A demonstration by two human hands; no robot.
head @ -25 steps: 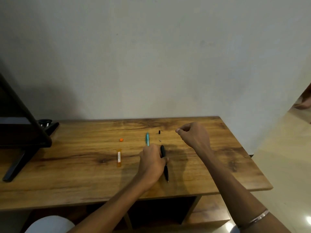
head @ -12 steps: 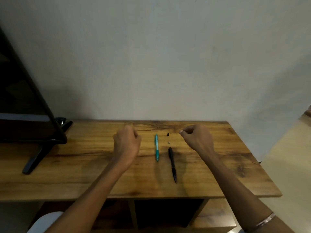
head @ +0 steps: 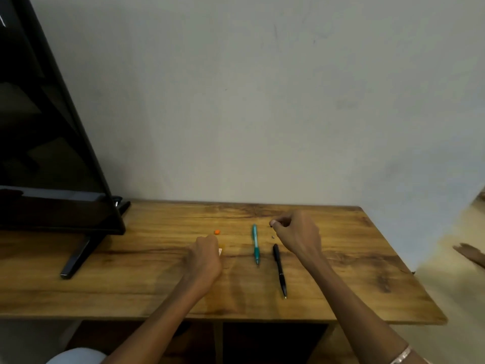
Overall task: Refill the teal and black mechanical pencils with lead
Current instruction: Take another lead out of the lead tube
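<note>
Pencils first: there are two on the wooden counter (head: pixel 131 285), lying nearly parallel with their tips toward the near edge. The teal pencil (head: pixel 255 244) is the left one; the black pencil (head: pixel 279 269) lies just beside it at its 4 o'clock, a little nearer the front edge, and the two do not touch.

Two hands are over the counter. The left hand (head: pixel 206 258) is at 9 o'clock of the teal pencil, fingers curled down over an orange-and-white lead case (head: pixel 221 250), of which only a corner shows past the knuckles; whether the fingers actually grip it cannot be told. The right hand (head: pixel 298 237) hovers at 12 to 1 o'clock of the black pencil's top end, its fingers curled and thumb and forefinger brought together; if anything is pinched between them, it is too thin to see.

Three small loose bits lie on the wood. One orange cap (head: pixel 217 232) sits at 12 o'clock of the left hand. One small black piece (head: pixel 270 225) lies right by the right hand's fingertips, and one pale speck (head: pixel 273 236) rests just below it, at 12 o'clock of the black pencil.

One black television (head: pixel 52 153) stands at the left end of the counter on a slanted foot (head: pixel 76 258). A thin bangle (head: pixel 401 354) circles the right wrist. At the right edge of the view, another person's fingers (head: pixel 469 252) show over the floor.
</note>
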